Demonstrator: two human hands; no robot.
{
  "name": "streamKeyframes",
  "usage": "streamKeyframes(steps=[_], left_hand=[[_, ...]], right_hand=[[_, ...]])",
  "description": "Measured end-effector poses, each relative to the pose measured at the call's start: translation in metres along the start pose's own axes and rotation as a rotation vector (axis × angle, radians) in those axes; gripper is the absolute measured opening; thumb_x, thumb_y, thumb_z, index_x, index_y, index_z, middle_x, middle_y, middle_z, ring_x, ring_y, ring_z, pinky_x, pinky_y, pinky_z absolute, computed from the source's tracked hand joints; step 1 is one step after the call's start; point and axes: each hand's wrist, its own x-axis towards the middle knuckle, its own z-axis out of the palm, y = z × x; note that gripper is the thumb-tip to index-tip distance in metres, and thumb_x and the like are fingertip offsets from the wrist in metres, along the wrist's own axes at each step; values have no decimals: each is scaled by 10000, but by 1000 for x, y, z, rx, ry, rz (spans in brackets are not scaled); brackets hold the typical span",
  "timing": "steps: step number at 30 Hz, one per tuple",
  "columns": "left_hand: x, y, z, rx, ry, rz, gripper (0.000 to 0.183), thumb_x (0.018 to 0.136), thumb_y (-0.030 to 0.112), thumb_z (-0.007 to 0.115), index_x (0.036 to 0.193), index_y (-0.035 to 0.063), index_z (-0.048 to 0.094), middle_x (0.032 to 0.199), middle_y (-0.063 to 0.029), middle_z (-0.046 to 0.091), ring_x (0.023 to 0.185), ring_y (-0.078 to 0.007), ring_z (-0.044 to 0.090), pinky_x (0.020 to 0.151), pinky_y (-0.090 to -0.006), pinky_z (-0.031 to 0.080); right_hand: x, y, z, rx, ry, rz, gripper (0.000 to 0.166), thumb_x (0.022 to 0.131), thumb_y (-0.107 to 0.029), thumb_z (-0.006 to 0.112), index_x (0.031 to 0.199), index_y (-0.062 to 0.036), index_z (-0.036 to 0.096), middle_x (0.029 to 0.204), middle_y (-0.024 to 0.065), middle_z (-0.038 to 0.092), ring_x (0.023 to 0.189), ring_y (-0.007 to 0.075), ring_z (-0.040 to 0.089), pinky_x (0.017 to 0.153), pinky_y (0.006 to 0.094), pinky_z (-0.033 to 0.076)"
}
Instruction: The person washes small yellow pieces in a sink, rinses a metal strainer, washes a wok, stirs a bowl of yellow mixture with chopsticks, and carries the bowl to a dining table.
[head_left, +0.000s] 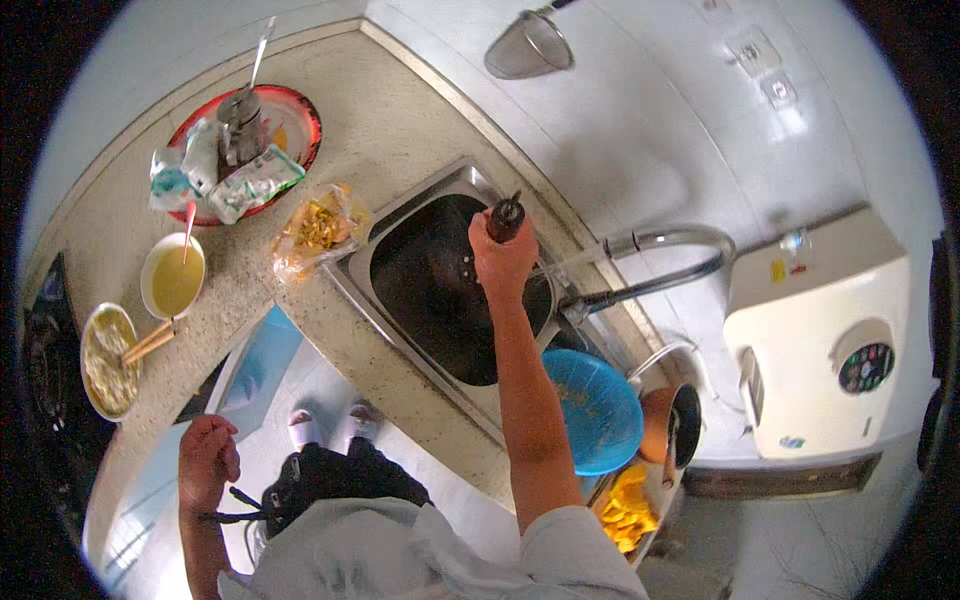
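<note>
Over the stainless steel sink (431, 315), my right hand (504, 259) grips a dark, bottle-like object (506, 217) with a narrow tip; its exact kind is unclear. The curved faucet (660, 281) reaches in from the right, and a thin pale streak, apparently water, runs from its mouth towards my right hand. Part of the dark basin is hidden by my right forearm. My left hand (206, 457) hangs by my side below the counter edge, fingers curled and nothing visible in it. Beside the sink's left corner lies a clear plastic bag of orange and yellow scraps (319, 229).
A red-rimmed tray (311, 120) carries packets and a metal container. Two bowls, one with yellow liquid (178, 281), one with chopsticks (111, 364), stand at left. Right of my arm are a blue basin (596, 412), a brown pot (660, 424), orange pieces (626, 510) and a cream appliance (817, 337).
</note>
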Motion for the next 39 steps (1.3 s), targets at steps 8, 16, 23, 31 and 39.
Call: streamKeyframes(steps=[8, 16, 23, 31, 39], left_hand=[[-4, -2, -15, -71, 127, -17, 99, 776, 128, 444, 756, 34, 470, 444, -3, 390, 313, -76, 341, 288, -202, 250], [-14, -4, -37, -66, 165, -15, 109, 771, 133, 448, 740, 32, 476, 447, -7, 376, 326, -78, 332, 297, -207, 253], [-4, 14, -25, -106, 4, -6, 94, 767, 125, 457, 751, 36, 483, 454, -10, 384, 332, -85, 345, 300, -208, 256], [2, 6, -26, -73, 4, -22, 85, 773, 128, 451, 750, 48, 468, 459, 2, 381, 335, -83, 348, 304, -207, 263], [12, 11, -25, -83, -63, -26, 117, 794, 150, 446, 765, 39, 469, 468, 8, 373, 335, -79, 350, 308, -204, 264]], right_hand=[[23, 24, -4, 363, 139, 44, 166, 676, -117, 625, 758, -17, 520, 668, 55, 546, 521, 142, 503, 505, 258, 425], [36, -23, -29, 743, 333, 130, 109, 682, -15, 565, 719, -40, 466, 538, 44, 468, 445, 138, 444, 421, 251, 385], [10, -82, -21, 709, 281, 0, 128, 654, 23, 526, 698, -31, 419, 524, 38, 405, 437, 120, 383, 422, 259, 368], [20, -100, -56, 641, 371, -88, 122, 662, 10, 542, 685, -32, 430, 516, 36, 404, 433, 117, 387, 429, 267, 370], [45, -119, -95, 697, 302, -76, 118, 656, -39, 508, 581, -54, 418, 503, 30, 380, 421, 131, 355, 445, 283, 350]])
